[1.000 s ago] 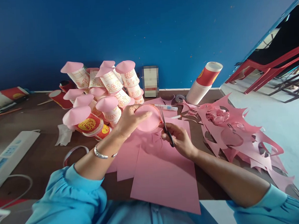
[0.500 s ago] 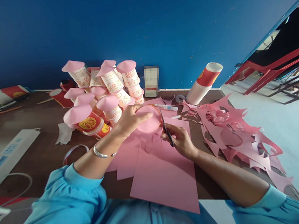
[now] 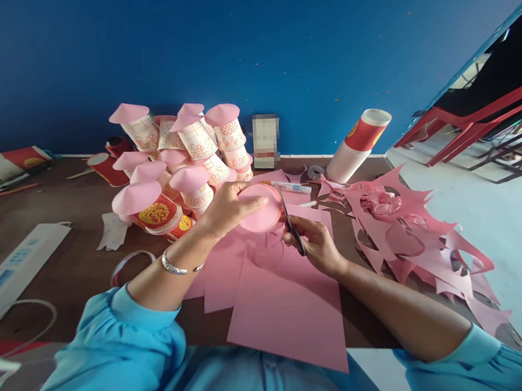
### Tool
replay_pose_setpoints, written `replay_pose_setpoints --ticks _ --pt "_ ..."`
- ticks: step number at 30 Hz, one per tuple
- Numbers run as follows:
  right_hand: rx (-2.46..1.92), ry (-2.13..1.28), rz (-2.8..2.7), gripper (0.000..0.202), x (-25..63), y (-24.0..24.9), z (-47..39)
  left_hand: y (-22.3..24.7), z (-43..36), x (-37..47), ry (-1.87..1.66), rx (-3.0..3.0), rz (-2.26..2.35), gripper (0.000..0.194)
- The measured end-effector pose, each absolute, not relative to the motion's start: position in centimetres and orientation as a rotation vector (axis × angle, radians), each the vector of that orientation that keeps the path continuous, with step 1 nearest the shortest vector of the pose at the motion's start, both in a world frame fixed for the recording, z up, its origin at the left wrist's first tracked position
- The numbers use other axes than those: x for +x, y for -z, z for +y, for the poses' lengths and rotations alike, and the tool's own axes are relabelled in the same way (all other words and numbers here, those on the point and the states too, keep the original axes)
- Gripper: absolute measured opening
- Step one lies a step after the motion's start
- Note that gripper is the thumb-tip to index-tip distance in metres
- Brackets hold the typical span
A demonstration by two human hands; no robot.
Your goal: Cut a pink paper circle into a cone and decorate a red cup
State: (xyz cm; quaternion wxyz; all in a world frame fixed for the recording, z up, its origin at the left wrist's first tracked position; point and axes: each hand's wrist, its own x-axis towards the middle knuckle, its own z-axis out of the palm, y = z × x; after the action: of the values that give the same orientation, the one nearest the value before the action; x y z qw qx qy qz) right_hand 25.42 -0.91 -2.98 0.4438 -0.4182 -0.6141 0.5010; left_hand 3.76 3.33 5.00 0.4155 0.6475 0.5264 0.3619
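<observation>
My left hand point(image 3: 233, 207) grips a round pink paper disc point(image 3: 262, 216), thumb on top and the other fingers mostly hidden behind it. A pair of scissors point(image 3: 294, 234) with dark handles is in my right hand point(image 3: 318, 245), its blades pointing away from me along the disc's right edge. Below the disc, a curl of cut pink paper point(image 3: 270, 252) hangs or lies over the sheets. Large pink paper sheets point(image 3: 288, 311) overlap on the table beneath both hands.
Decorated paper cups with pink cone tops point(image 3: 190, 179) crowd the left back. Stacked cups point(image 3: 350, 156) lean near the wall, beside a tape roll point(image 3: 316, 172). Pink scraps point(image 3: 407, 228) spread rightward. A phone point(image 3: 266, 141) stands at the wall; a power strip point(image 3: 26, 260) lies left.
Both hands stay almost in place, with the disc and scissors still together. The curl of pink paper under the disc has shifted slightly. The view has moved a little.
</observation>
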Motion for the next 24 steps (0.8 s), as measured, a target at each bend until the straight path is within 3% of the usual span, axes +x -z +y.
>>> replay_pose_setpoints --ticks 24 --pt "-1.025 -1.341 -1.471 0.037 25.23 2.74 -1.19 -4.5 3.4 3.54 -0.891 1.59 1.299 0.034"
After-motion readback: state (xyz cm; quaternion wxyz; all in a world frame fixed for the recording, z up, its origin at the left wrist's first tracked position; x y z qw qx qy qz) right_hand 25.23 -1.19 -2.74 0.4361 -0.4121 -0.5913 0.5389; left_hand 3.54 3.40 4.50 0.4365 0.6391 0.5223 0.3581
